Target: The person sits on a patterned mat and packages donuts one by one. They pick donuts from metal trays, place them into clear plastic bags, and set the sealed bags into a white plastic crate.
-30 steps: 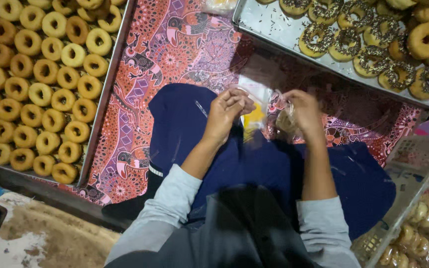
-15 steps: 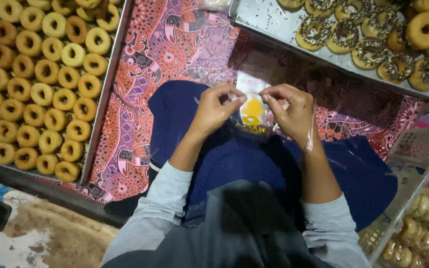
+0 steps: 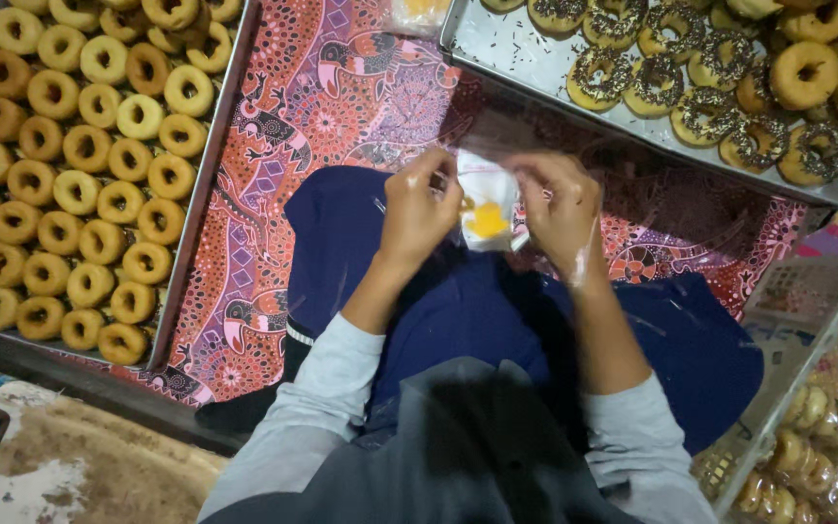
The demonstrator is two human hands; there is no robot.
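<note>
Head view: fingertips of the left hand and right hand pinch the top corners of a small clear bag with something yellow inside, held above the lap on a dark blue cloth. Judged from this grip, the thin film could slip or tear if the pull turns uneven, dropping the contents onto the cloth. Left of the bag lies a tray of plain doughnuts, above-right of it a tray of sprinkled doughnuts, leaving only the patterned red mat between as open room.
</note>
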